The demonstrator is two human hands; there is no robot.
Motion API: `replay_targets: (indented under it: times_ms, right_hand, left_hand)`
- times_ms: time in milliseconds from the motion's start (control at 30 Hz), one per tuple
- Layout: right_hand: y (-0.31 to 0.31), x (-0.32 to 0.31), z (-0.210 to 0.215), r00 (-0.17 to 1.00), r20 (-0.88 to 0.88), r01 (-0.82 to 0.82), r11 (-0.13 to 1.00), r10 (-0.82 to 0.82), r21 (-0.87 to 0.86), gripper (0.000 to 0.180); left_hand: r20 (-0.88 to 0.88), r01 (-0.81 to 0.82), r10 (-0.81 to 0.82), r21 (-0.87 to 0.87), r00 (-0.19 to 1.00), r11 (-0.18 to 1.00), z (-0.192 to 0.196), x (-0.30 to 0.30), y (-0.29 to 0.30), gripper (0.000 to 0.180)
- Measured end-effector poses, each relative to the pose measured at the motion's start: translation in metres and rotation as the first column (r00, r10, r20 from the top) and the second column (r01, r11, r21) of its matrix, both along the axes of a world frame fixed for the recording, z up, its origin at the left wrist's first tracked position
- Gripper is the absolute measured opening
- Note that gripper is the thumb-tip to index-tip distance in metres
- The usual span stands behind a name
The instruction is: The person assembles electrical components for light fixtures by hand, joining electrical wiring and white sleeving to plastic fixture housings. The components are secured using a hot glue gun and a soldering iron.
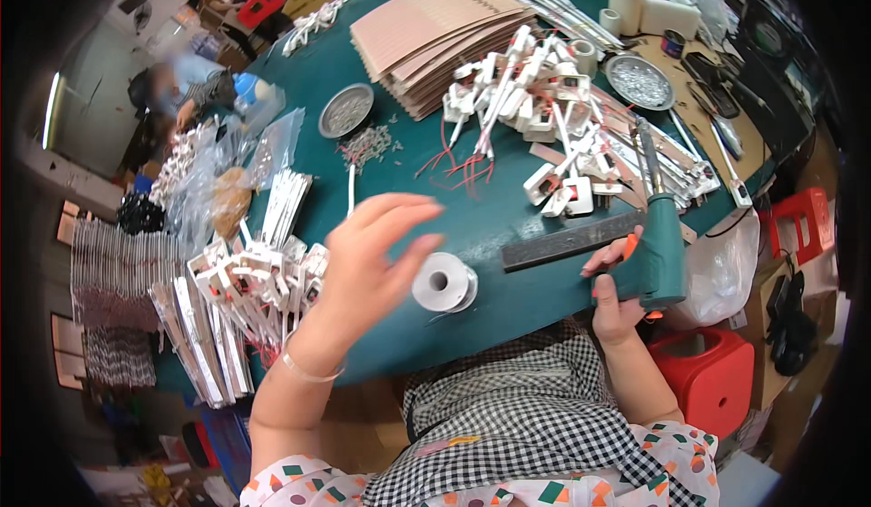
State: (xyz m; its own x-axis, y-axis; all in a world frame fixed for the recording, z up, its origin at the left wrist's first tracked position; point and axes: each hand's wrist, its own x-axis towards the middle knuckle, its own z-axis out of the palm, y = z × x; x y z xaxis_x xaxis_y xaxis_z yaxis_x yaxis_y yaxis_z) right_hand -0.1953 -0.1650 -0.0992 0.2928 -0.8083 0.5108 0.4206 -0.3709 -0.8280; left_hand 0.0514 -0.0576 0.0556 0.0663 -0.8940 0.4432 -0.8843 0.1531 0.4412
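Note:
My left hand (pixel 372 248) is raised over the green table, its fingers apart and curved, holding nothing. Just right of it stands a spool of silvery wire (pixel 445 282), probably solder. My right hand (pixel 615 303) grips a dark green soldering gun (pixel 664 248) with orange parts on its handle. The gun's long thin tip points away from me, toward a heap of white plastic housings (pixel 535 98) with loose red wires. A dark flat bar (pixel 567 241) lies between the spool and the gun. More white housings on silvery strips (pixel 254 280) lie left of my left hand.
Stacked pinkish boards (pixel 445 35) fill the far middle. A metal dish (pixel 347 110) has small parts spilled beside it (pixel 367 148); another dish (pixel 641 82) stands at the right. A red stool (pixel 703 380) is by my right side. Another person (pixel 186 85) sits at the far left.

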Motion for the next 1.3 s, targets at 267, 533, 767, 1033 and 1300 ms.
replay_targets:
  times_ms: [267, 533, 767, 1033, 1300]
  right_hand:
    - [-0.004, -0.005, -0.012, 1.000, -0.004, -0.026, 0.998, 0.026, -0.056, 0.071]
    - [-0.006, -0.007, -0.013, 0.999, -0.030, -0.035, 0.999, 0.035, 0.024, 0.044]
    - [-0.001, -0.001, -0.016, 0.999, 0.040, 0.023, 1.000, -0.022, -0.013, 0.072]
    - [0.002, 0.004, -0.012, 0.999, 0.049, 0.006, 1.000, -0.006, -0.013, 0.071]
    - [0.000, 0.005, -0.013, 0.997, 0.036, 0.069, 0.997, -0.068, -0.025, 0.072]
  left_hand:
    - [-0.153, 0.170, -0.121, 0.369, 0.981, 0.913, -0.047, -0.035, -0.131, 0.030]
    - [-0.177, 0.208, -0.144, 0.434, 0.974, 0.877, -0.072, -0.037, -0.144, 0.035]
    - [0.071, 0.158, -0.159, 0.018, 0.985, 0.987, -0.035, -0.047, -0.074, 0.032]
    - [-0.507, 0.446, 0.391, 0.862, 0.768, 0.242, -0.089, -0.014, 0.174, 0.020]
    - [-0.298, -0.047, 0.916, 0.946, 0.267, 0.322, -0.359, -0.082, 0.376, 0.033]
